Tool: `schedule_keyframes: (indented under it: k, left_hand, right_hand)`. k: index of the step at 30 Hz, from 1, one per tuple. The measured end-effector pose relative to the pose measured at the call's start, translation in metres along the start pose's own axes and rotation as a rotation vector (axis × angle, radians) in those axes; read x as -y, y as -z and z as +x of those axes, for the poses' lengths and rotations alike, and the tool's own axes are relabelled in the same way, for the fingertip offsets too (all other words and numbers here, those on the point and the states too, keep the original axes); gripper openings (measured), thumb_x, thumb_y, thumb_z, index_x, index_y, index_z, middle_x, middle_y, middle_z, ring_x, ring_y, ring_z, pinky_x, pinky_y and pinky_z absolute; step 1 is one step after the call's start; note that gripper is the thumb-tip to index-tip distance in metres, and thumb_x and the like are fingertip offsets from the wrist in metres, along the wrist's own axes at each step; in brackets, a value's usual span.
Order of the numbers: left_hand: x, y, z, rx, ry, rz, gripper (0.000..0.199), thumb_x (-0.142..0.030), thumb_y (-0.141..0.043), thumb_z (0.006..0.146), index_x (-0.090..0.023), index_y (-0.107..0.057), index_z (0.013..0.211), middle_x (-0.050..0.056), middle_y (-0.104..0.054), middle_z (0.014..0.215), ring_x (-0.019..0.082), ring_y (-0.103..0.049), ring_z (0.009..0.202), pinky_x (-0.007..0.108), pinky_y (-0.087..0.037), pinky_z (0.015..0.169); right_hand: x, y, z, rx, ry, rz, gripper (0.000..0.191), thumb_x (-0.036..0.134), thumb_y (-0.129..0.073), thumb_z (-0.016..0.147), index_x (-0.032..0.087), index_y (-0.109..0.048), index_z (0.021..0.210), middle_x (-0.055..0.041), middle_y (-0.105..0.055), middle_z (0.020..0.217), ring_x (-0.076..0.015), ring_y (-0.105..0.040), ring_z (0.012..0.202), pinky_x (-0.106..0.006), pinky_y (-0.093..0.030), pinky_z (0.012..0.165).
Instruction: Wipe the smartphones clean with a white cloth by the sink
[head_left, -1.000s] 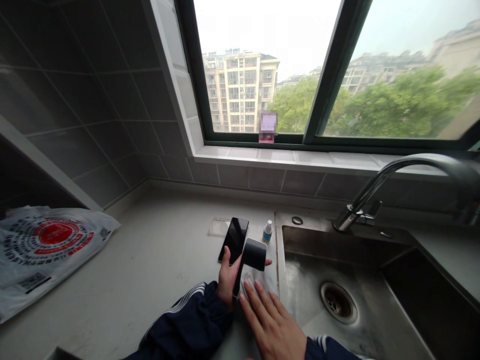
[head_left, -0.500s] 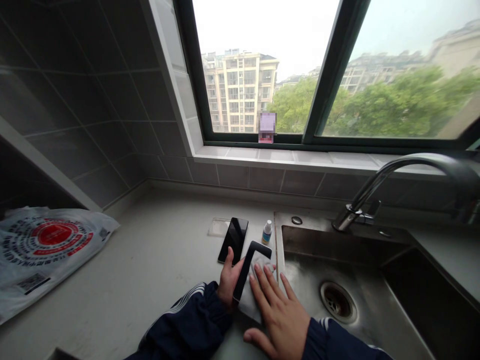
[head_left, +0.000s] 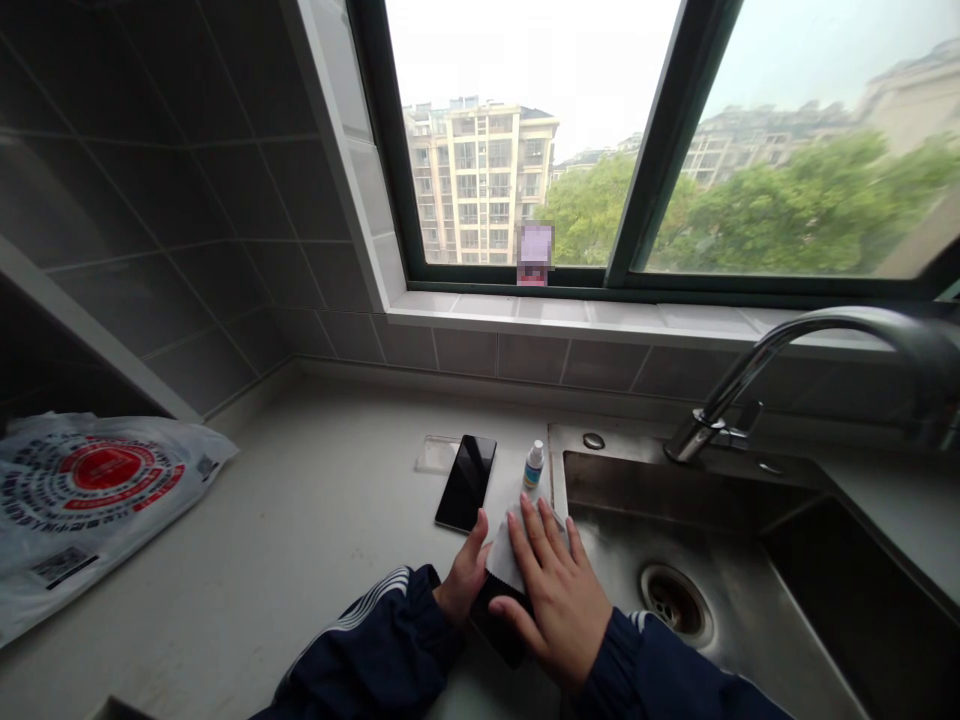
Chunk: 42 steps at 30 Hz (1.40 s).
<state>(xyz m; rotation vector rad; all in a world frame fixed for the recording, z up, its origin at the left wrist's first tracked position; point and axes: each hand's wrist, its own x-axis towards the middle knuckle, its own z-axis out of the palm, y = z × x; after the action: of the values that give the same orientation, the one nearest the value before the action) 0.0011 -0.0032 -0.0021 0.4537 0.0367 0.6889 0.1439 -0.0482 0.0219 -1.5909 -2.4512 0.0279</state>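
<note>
A dark phone [head_left: 499, 618] rests in my left hand [head_left: 466, 575], whose thumb lies along its left edge; its other fingers are hidden beneath. My right hand [head_left: 559, 590] presses a pale cloth [head_left: 507, 553] flat over the upper part of that phone, fingers spread. Just beyond the fingertips stands a small white-capped bottle [head_left: 534, 465]. A second black phone [head_left: 466, 482] lies on the counter to the left, overlapping a clear flat case [head_left: 436, 454].
On the right is a steel sink [head_left: 600, 540] with a drain and a chrome faucet [head_left: 739, 375]. A printed plastic bag [head_left: 112, 490] lies on the counter [head_left: 300, 520] at the left. A window is behind.
My right hand and the cloth have moved up the phone, uncovering its lower part and covering its top. The held phone has shifted toward me. The second phone and bottle have stayed put.
</note>
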Motion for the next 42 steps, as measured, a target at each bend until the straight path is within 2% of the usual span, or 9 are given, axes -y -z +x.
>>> schedule_keyframes:
  k: [4, 9, 13, 22, 28, 33, 42]
  left_hand:
    - [0.002, 0.000, -0.001, -0.005, -0.020, -0.005, 0.069, -0.057, -0.016, 0.095, -0.012, -0.034, 0.145, 0.010, -0.034, 0.153, 0.022, -0.009, 0.147, 0.034, 0.005, 0.118]
    - [-0.001, -0.001, 0.000, 0.004, -0.005, 0.021, 0.073, -0.060, -0.019, 0.093, -0.011, -0.036, 0.144, 0.012, -0.035, 0.152, 0.025, -0.012, 0.146, 0.038, 0.006, 0.118]
    - [-0.005, -0.004, -0.001, 0.004, 0.055, 0.012, 0.081, -0.065, -0.014, 0.090, -0.009, -0.035, 0.144, 0.016, -0.037, 0.150, 0.028, -0.018, 0.145, 0.041, 0.003, 0.118]
    - [-0.005, -0.001, 0.000, -0.037, 0.052, 0.019, 0.082, -0.067, -0.017, 0.089, -0.011, -0.030, 0.147, 0.016, -0.040, 0.148, 0.029, -0.026, 0.142, 0.042, -0.003, 0.118]
    - [-0.004, 0.000, -0.001, -0.017, 0.062, 0.053, 0.079, -0.064, -0.018, 0.091, -0.008, -0.033, 0.145, 0.017, -0.043, 0.145, 0.029, -0.027, 0.142, 0.041, -0.004, 0.118]
    - [-0.004, 0.001, 0.000, 0.005, 0.068, 0.046, 0.079, -0.063, -0.014, 0.092, -0.008, -0.034, 0.145, 0.016, -0.043, 0.146, 0.027, -0.025, 0.143, 0.039, -0.003, 0.118]
    - [-0.006, -0.007, 0.000, -0.010, 0.059, 0.063, 0.082, -0.066, -0.015, 0.090, -0.007, -0.032, 0.145, 0.018, -0.040, 0.147, 0.030, -0.026, 0.142, 0.043, -0.006, 0.117]
  right_hand:
    - [0.005, 0.000, -0.003, 0.007, 0.028, 0.011, 0.082, 0.068, -0.036, 0.090, 0.014, -0.025, 0.151, -0.0174, -0.010, 0.156, -0.0405, -0.012, 0.143, -0.062, -0.024, 0.109]
    - [0.006, 0.004, -0.006, 0.037, 0.027, 0.012, 0.081, 0.067, -0.036, 0.091, 0.015, -0.024, 0.151, -0.0172, -0.011, 0.156, -0.0395, -0.015, 0.143, -0.062, -0.024, 0.110]
    - [0.009, 0.009, -0.007, 0.091, 0.006, 0.033, 0.082, 0.069, -0.035, 0.090, 0.016, -0.024, 0.151, -0.0176, -0.010, 0.155, -0.0399, -0.015, 0.143, -0.064, -0.022, 0.109]
    - [0.008, 0.020, -0.007, 0.232, -0.079, 0.059, 0.082, 0.065, -0.043, 0.089, 0.015, -0.022, 0.151, -0.0166, -0.002, 0.154, -0.0387, -0.015, 0.143, -0.068, -0.019, 0.107]
    - [-0.005, 0.017, 0.002, 0.170, -0.112, 0.033, 0.080, 0.061, -0.043, 0.090, 0.012, -0.025, 0.150, -0.0180, -0.005, 0.154, -0.0358, -0.017, 0.143, -0.064, -0.020, 0.109]
    - [-0.001, 0.012, -0.002, 0.123, -0.087, 0.043, 0.082, 0.062, -0.047, 0.089, 0.011, -0.027, 0.150, -0.0194, -0.008, 0.155, -0.0364, -0.016, 0.143, -0.059, -0.023, 0.111]
    - [-0.003, 0.018, -0.011, 0.222, -0.103, 0.028, 0.086, 0.065, -0.049, 0.086, 0.007, -0.033, 0.147, -0.0240, -0.014, 0.152, -0.0387, -0.023, 0.141, -0.063, -0.023, 0.109]
